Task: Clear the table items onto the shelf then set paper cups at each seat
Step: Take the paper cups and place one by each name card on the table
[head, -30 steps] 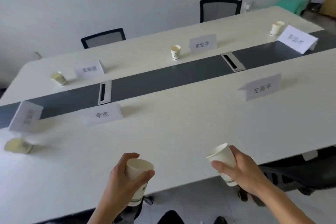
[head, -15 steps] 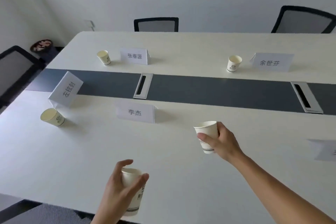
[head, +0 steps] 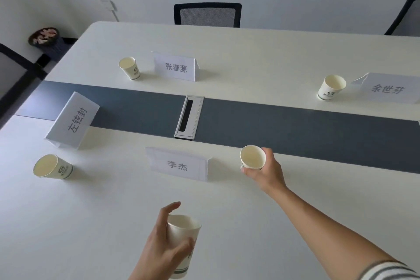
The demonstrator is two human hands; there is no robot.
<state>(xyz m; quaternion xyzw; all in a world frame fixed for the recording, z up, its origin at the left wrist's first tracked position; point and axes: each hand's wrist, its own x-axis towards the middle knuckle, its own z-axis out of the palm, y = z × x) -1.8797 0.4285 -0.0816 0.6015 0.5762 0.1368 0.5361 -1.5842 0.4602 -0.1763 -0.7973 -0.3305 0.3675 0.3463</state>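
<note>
Right hand wraps a white paper cup with green logo, fingers curled round its side, just right of the white folded name card reading 李杰, near the dark grey centre strip. Can't tell if its base touches the white conference table. Left hand grips a second white paper cup above the near edge, thumb across front, index finger lifted. Three more cups standing: near-left, far-left, far-right.
</note>
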